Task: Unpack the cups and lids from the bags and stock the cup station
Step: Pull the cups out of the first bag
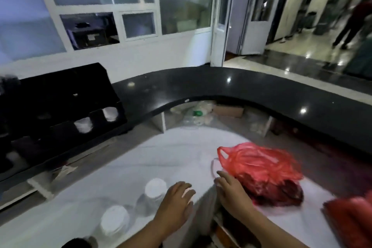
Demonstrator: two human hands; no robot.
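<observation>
A red plastic bag (263,169) lies crumpled on the white table (177,153), with dark contents showing at its lower end. My right hand (231,193) hovers just left of the bag with spread fingers, holding nothing. My left hand (177,199) hangs beside it, fingers loosely bent and empty. Two upside-down stacks of white cups stand on the table: one (154,193) by my left hand, another (113,221) nearer me. The black cup station (60,106) sits on the left, with white cups (96,120) showing in two of its round holes. The frame is motion-blurred.
A second red bag (352,219) lies at the right edge of the table. A curved black counter (241,88) wraps around the far side, with boxes and plastic wrapping (201,112) underneath. A person stands far right in the hallway.
</observation>
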